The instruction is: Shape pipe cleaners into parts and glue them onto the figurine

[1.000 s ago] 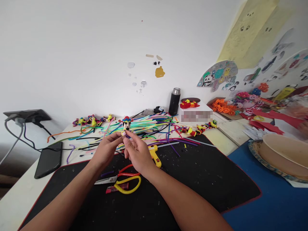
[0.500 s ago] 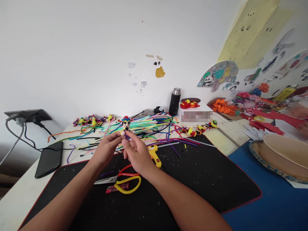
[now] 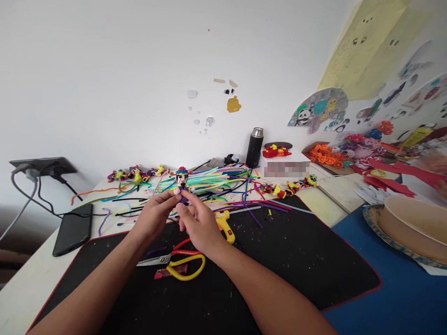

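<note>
A small pipe-cleaner doll (image 3: pixel 182 179) with a red and blue hat, a white face with black markings and a purple body is held upright above the mat's far edge. My left hand (image 3: pixel 157 210) pinches it from the left side. My right hand (image 3: pixel 199 221) grips its lower body from the right, the fingertips of both hands close together. The doll's lower part is partly hidden by my fingers. Behind it lies a heap of coloured pipe cleaners (image 3: pixel 216 179). A yellow glue gun (image 3: pixel 226 226) lies just past my right hand.
Scissors (image 3: pixel 186 268) and a red lighter (image 3: pixel 171 271) lie on the black mat (image 3: pixel 279 260). A phone (image 3: pixel 73 230) is at left. Finished dolls (image 3: pixel 136 173), a black thermos (image 3: pixel 255 148) and a white box (image 3: pixel 286 165) stand along the wall. A bowl (image 3: pixel 415 228) sits at right.
The doll has risen slightly and shows more of its purple body between my fingers. The view has shifted slightly; both hands keep their hold.
</note>
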`<state>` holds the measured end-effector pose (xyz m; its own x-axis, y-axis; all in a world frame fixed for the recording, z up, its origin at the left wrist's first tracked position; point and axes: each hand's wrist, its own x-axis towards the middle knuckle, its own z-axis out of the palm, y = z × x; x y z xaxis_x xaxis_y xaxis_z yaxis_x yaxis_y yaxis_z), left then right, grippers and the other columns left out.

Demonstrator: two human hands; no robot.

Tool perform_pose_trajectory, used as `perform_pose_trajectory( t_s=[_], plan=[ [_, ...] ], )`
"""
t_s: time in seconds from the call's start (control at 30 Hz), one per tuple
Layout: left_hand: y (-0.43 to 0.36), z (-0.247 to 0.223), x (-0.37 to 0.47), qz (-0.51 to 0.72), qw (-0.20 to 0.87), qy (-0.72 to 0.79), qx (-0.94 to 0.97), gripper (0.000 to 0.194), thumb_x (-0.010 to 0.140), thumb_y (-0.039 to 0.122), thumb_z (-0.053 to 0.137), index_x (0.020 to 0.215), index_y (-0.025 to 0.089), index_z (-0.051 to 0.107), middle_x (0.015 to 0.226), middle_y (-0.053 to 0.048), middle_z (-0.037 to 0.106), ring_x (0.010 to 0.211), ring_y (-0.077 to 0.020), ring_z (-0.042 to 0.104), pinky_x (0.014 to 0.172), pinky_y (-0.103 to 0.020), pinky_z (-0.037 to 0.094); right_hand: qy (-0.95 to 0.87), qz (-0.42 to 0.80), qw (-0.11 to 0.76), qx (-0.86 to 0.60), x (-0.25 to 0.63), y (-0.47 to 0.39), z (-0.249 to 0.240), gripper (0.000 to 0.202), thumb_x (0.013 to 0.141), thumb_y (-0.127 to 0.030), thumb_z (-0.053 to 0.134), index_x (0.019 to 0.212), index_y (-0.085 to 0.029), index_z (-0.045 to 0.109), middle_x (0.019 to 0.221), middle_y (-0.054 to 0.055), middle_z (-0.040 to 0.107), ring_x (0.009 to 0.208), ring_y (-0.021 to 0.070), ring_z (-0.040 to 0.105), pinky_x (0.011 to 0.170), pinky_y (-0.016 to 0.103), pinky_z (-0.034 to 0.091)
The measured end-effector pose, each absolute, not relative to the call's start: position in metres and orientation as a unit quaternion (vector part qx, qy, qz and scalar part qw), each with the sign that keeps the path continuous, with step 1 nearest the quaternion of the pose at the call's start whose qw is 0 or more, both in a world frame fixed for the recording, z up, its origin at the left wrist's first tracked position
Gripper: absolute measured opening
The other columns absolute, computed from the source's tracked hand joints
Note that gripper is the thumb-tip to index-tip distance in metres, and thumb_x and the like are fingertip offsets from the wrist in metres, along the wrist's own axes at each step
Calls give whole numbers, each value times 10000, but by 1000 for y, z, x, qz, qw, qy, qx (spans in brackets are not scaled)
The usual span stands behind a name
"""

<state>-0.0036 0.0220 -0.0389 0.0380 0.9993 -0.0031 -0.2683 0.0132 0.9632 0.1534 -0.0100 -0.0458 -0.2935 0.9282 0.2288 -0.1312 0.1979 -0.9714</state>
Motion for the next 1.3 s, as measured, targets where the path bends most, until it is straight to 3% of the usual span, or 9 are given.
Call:
perform_pose_trajectory(
  t_s=[0.5, 0.67, 1.13, 1.3],
  plan=[
    [27, -42, -8, 556, 593, 423, 399, 271, 651, 325, 946, 793, 154, 790, 681, -33, 707, 595, -163, 625, 571, -265, 529, -602, 531, 492, -337, 152, -12, -47, 642, 1013, -606, 527, 1496, -184, 541, 628, -44, 588, 599, 152, 553, 635, 286, 440],
    [31, -44, -11, 576, 582, 430, 380, 251, 612, 300, 947, 712, 151, 771, 689, -45, 721, 621, -166, 631, 595, -271, 507, -625, 511, 483, -340, 154, -15, -44, 566, 1012, -597, 529, 1410, -207, 630, 617, -44, 568, 589, 152, 548, 618, 278, 428],
    [29, -39, -8, 589, 590, 426, 352, 273, 558, 291, 976, 677, 155, 772, 722, -32, 709, 657, -151, 620, 594, -247, 500, -656, 484, 454, -360, 155, -16, -44, 602, 1025, -601, 500, 1466, -202, 589, 633, -34, 593, 587, 151, 556, 609, 269, 406],
    [32, -43, -11, 593, 587, 421, 356, 247, 584, 286, 966, 685, 153, 785, 748, -49, 726, 684, -161, 637, 635, -260, 529, -644, 480, 479, -355, 155, -16, -42, 572, 1020, -604, 503, 1387, -188, 647, 605, -33, 568, 571, 153, 532, 583, 268, 401]
  ],
)
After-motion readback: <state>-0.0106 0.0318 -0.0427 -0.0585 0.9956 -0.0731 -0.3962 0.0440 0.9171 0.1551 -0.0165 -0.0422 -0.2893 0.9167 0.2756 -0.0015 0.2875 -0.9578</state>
